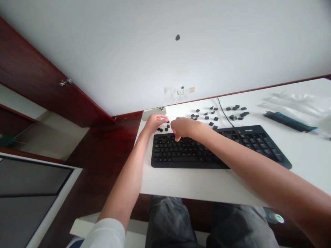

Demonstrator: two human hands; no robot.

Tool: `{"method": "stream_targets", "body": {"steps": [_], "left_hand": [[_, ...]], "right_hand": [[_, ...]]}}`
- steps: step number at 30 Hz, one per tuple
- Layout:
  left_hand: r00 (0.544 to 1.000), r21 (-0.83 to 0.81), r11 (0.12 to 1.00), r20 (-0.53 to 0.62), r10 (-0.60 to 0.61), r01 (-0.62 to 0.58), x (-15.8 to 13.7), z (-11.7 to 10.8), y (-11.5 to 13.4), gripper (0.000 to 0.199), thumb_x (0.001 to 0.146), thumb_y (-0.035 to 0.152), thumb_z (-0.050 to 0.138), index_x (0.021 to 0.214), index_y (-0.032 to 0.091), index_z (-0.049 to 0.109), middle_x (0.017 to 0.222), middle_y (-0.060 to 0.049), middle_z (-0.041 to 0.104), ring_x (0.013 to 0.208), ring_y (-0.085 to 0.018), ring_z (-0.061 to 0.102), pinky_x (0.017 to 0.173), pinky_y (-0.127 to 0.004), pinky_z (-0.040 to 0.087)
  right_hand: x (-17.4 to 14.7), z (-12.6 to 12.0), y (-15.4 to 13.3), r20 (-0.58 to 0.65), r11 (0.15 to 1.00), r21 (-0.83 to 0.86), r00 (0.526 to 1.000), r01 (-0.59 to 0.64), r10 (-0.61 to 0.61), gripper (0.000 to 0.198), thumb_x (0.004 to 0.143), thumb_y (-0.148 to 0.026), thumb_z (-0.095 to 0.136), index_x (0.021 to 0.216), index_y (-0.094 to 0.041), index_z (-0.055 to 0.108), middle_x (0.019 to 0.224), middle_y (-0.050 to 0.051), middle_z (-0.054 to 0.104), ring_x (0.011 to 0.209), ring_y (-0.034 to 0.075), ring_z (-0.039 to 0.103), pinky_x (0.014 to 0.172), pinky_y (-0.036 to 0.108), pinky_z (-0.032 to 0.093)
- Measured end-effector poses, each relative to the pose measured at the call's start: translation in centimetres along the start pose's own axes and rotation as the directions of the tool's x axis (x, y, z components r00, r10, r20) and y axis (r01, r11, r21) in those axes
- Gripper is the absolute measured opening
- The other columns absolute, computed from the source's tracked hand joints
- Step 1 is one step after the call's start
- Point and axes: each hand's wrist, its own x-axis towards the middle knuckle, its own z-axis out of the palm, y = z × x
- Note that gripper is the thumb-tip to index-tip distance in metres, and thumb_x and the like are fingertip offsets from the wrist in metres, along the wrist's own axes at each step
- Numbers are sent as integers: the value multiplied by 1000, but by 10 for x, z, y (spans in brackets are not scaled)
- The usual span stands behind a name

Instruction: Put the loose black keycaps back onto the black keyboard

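Note:
A black keyboard [186, 159] lies on the white table, with some key places along its top row looking bare. My left hand [156, 121] is behind its upper left corner, thumb and fingers pinched together, with a small black keycap [168, 121] at the fingertips. Over the keyboard's upper left part is my right hand [183, 127], curled with its fingers pointing down at the keys. Whatever may be between those right fingers is hidden. A few loose keycaps [160, 130] lie on the table just below my left hand.
Several more loose keycaps [207, 117] are scattered behind the keyboard, on both sides of its cable [223, 112]. A phone [152, 113] lies at the back left corner. To the right are a dark, narrow item [287, 121] and clear plastic wrapping [297, 103]. A wall socket [192, 90] is behind.

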Motion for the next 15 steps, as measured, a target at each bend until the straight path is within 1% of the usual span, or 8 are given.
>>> {"method": "stream_targets", "body": {"steps": [2, 3, 6, 8, 10, 12, 13, 15], "left_hand": [[999, 52, 999, 40, 7, -9, -2, -1, 5, 39, 76, 50, 83, 94, 16, 86, 61, -1, 63, 61, -16, 53, 62, -28, 40], [998, 75, 997, 54, 15, -20, -2, -2, 8, 36, 77, 49, 82, 93, 16, 86, 58, 0, 59, 58, -14, 50, 60, -28, 37], [997, 143, 988, 59, 44, -52, -3, -1, 11, 28, 79, 43, 79, 88, 18, 86, 54, 2, 53, 56, -13, 45, 59, -28, 32], [998, 194, 980, 30, 49, -54, -3, 0, 11, 25, 79, 42, 78, 85, 19, 86, 54, 3, 52, 56, -13, 43, 59, -29, 30], [998, 219, 975, -28, 54, -46, -3, 1, 11, 25, 80, 44, 78, 85, 20, 85, 55, 3, 52, 56, -13, 42, 58, -29, 28], [993, 188, 980, -85, 83, -66, -3, 3, 13, 27, 81, 46, 77, 86, 20, 84, 61, 2, 60, 59, -14, 48, 60, -28, 32], [989, 152, 984, -105, 108, -91, -2, 3, 15, 26, 82, 45, 77, 87, 20, 83, 67, 0, 66, 63, -14, 52, 63, -28, 37], [982, 53, 988, -112, 153, -148, -2, 6, 22, 26, 82, 44, 78, 87, 19, 81, 84, -5, 76, 74, -16, 62, 73, -29, 45]], "right_hand": [[-7, -1, -2, 15, 998, -33, 998, -54, 55, 28, 83, -30, 87, 107, -15, 83, 112, 16, 79, 112, 36, 74, 87, 38, 56], [-10, -1, -2, 16, 997, -40, 998, -62, 62, 27, 85, -32, 85, 108, -16, 83, 114, 16, 79, 112, 34, 74, 86, 37, 55], [-14, -3, 2, -10, 999, -24, 1000, -26, 26, 28, 86, -37, 84, 106, -17, 83, 112, 14, 80, 105, 32, 75, 81, 36, 53], [-15, -8, 8, -69, 1000, -9, 998, -14, 13, 26, 87, -37, 82, 106, -18, 84, 108, 13, 80, 98, 30, 75, 77, 36, 51], [-17, -15, 17, -181, 1000, 18, 983, 3, 0, 23, 90, -35, 78, 106, -19, 83, 103, 12, 81, 93, 27, 74, 74, 35, 49], [-21, -20, 27, -335, 997, 54, 942, 51, -30, 20, 91, -31, 74, 104, -19, 82, 101, 11, 81, 91, 25, 73, 75, 34, 48], [-24, -20, 33, -420, 994, 78, 907, 81, -41, 19, 92, -30, 72, 103, -19, 82, 100, 10, 81, 91, 25, 72, 77, 34, 49], [-33, -15, 47, -570, 981, 135, 821, 141, -39, 21, 93, -31, 70, 104, -18, 81, 98, 10, 81, 91, 24, 72, 82, 34, 50]]}}
